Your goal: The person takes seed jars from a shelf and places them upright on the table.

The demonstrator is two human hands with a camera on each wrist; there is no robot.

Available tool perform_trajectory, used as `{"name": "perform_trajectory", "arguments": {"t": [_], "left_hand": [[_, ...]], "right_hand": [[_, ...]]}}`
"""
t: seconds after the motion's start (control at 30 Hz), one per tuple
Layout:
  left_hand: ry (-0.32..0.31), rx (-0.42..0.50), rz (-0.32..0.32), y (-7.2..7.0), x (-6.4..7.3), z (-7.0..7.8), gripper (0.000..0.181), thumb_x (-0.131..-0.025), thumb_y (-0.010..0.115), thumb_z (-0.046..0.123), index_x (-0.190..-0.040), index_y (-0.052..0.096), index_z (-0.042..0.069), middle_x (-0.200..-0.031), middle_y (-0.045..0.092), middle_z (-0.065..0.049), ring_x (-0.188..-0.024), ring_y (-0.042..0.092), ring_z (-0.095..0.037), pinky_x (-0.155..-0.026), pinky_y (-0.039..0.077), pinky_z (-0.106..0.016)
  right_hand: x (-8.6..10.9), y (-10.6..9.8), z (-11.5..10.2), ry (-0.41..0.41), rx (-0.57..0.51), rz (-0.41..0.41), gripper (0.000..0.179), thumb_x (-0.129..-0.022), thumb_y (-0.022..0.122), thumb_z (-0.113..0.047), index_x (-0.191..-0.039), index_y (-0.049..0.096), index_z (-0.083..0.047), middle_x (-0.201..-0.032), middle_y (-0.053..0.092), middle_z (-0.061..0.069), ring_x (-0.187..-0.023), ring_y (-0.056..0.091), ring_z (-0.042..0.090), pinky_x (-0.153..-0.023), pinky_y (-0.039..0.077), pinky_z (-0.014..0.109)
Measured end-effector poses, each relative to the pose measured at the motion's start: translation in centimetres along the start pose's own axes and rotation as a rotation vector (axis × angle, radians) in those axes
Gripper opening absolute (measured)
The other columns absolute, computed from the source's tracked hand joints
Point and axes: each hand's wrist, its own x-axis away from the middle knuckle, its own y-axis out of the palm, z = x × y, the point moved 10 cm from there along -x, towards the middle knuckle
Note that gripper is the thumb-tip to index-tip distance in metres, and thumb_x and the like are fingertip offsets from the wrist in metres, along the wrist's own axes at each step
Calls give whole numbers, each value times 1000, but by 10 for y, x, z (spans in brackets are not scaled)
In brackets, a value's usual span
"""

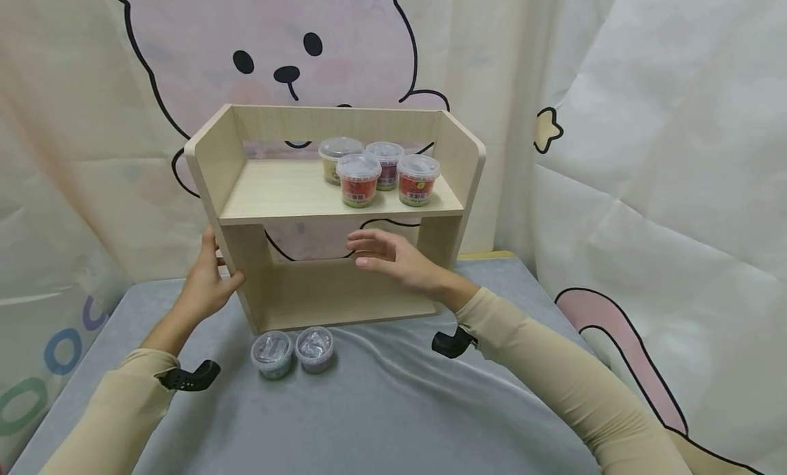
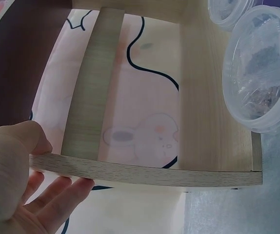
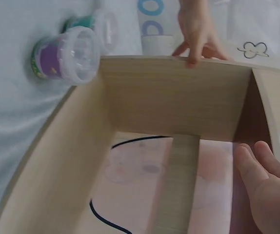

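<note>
A two-tier wooden shelf [image 1: 335, 208] is standing upright on a grey tablecloth [image 1: 393, 406], close to the curtain behind it. The left hand [image 1: 205, 283] is gripping the shelf's left side panel near its lower front edge: in the left wrist view the thumb is lying over the panel's edge and the fingers [image 2: 57, 200] are pressing from the other side. The right hand [image 1: 393, 256] is hovering in front of the shelf's lower opening, just under the upper board, its fingers straight, close together and holding nothing; I cannot tell whether it is touching the wood.

Four lidded cups are sitting on the right half of the upper board: two red-labelled cups in front [image 1: 359, 180] [image 1: 417, 180], with a yellowish cup [image 1: 337, 155] and a purple-labelled cup [image 1: 385, 162] behind them, all crowded together. Two more lidded cups are resting on the cloth just in front of the shelf's base, touching side by side: a green cup [image 1: 272, 354] on the left and a purple cup [image 1: 315, 349] on the right. A cartoon bear curtain [image 1: 289, 58] is hanging behind the shelf.
</note>
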Motion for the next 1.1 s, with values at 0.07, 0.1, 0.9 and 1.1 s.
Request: {"name": "perform_trajectory", "arguments": {"t": [0.07, 0.1, 0.9, 1.1], "left_hand": [[0, 5, 3, 1, -1, 0, 94, -86, 62, -5, -157, 6, 21, -141, 41, -37, -108, 58, -63, -76, 55, -70], [0, 6, 4, 1, -2, 0, 94, -86, 62, -6, -157, 7, 21, -141, 42, -38, -108, 58, -63, -76, 55, -70], [-5, 10, -11, 2, -1, -4, 96, -85, 61, -5, -158, 5, 23, -145, 40, -39, -107, 60, -60, -76, 56, -69], [0, 14, -20, 3, -1, -5, 98, -86, 60, -7, -159, 3, 25, -149, 37, -38, -109, 58, -61, -76, 55, -70]], "right_hand": [[0, -7, -5, -14, -13, 13, 50, -100, 52, -6, -148, 42, 3, -149, 51, 23, -137, 53, 35, -114, 48, 41], [0, -11, -7, -18, -22, 18, 50, -100, 51, -6, -148, 41, 4, -150, 50, 23, -138, 52, 36, -114, 47, 43], [-10, -65, -41, 77, -4, 221, 69, -101, 53, -29, -162, 21, -28, -171, 18, 6, -159, 18, 24, -128, 21, 52], [-29, -69, -39, 92, -98, 296, 75, -103, 55, -24, -164, 11, -24, -171, 17, 9, -159, 16, 23, -130, 18, 47]]}}
